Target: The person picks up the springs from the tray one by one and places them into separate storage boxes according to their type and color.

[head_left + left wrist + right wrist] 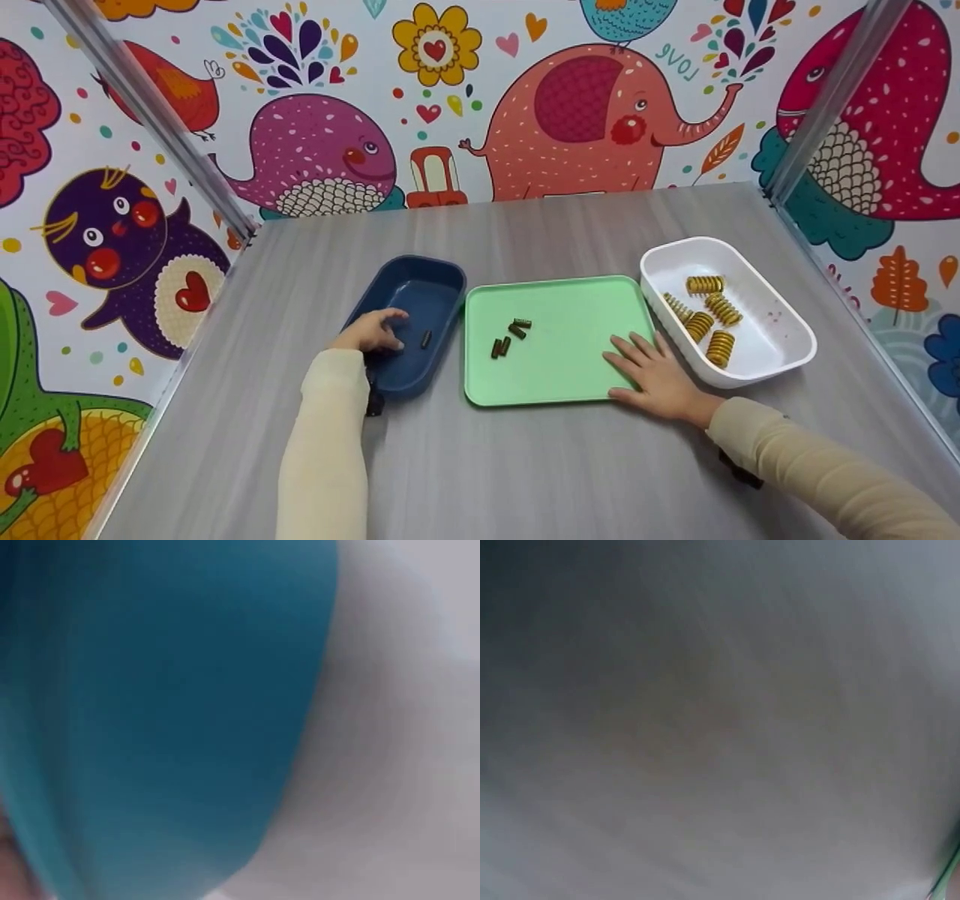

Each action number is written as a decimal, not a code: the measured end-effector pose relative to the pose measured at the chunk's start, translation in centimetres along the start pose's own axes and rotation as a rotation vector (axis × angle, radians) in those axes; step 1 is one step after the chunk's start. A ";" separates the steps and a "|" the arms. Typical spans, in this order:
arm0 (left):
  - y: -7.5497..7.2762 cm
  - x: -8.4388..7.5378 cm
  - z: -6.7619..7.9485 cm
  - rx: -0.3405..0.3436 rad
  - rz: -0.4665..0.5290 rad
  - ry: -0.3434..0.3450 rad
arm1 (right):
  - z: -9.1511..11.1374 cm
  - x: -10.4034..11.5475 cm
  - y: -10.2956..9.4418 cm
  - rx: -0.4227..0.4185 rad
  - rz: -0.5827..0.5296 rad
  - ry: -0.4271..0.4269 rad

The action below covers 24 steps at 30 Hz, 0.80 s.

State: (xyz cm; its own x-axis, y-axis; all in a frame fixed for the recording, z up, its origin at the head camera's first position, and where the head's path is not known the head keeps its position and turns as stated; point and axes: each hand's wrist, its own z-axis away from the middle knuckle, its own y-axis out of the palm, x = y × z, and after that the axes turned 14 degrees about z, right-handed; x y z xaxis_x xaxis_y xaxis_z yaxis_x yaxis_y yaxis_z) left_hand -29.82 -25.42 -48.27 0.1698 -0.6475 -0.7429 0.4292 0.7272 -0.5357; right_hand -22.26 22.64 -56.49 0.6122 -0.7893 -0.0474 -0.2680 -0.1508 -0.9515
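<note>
In the head view my left hand (pixel 373 331) reaches over the near-left rim into a dark blue bin (pixel 412 389), its fingers loosely bent and apart. A small dark spring (pixel 426 339) lies on the bin floor just right of the fingertips. My right hand (pixel 658 376) rests with spread, straight fingers on the right edge of a light green tray (pixel 564 360). Several small dark springs (pixel 517 330) lie on the tray's left part. Up close in the left wrist view, the bin's blue wall (pixel 187 705) fills most of the picture.
A white bin (pixel 772 341) with several larger yellow springs (pixel 721 348) stands right of the tray. All sit on a grey wood-grain table (pixel 525 472). Printed panels (pixel 465 97) with metal posts enclose the back and sides. In the right wrist view the grey surface is blurred.
</note>
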 end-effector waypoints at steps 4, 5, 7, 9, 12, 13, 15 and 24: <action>-0.8 -1.2 0.2 -0.006 -0.015 0.079 | 0.0 0.0 -0.1 0.010 -0.008 0.006; -1.0 -1.5 0.2 -0.007 -0.021 0.108 | 0.0 0.0 -0.1 0.012 -0.010 0.007; -1.2 -2.2 0.3 -0.006 -0.034 0.146 | 0.0 0.0 -0.1 0.015 -0.008 0.006; -1.4 -2.9 0.4 -0.002 -0.041 0.158 | 0.0 0.0 -0.1 0.018 -0.006 0.004; -1.3 -4.0 0.5 0.006 -0.057 0.179 | 0.0 0.1 -0.1 0.014 -0.005 0.002; -1.2 -4.3 0.4 0.003 -0.061 0.184 | 0.0 0.1 -0.1 0.012 -0.005 0.001; -0.9 -5.0 0.4 0.002 -0.057 0.203 | 0.0 0.1 -0.1 0.009 -0.006 0.001; 1.4 -8.3 0.4 0.056 -0.096 0.338 | 0.0 0.1 0.0 -0.005 -0.009 -0.001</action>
State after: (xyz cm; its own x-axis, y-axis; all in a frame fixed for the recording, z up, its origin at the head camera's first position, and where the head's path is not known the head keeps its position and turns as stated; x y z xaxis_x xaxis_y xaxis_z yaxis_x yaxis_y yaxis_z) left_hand -30.24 -19.15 -42.69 -0.1730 -0.5930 -0.7864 0.4782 0.6475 -0.5934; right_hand -22.18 22.61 -56.46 0.6155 -0.7872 -0.0387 -0.2663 -0.1615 -0.9503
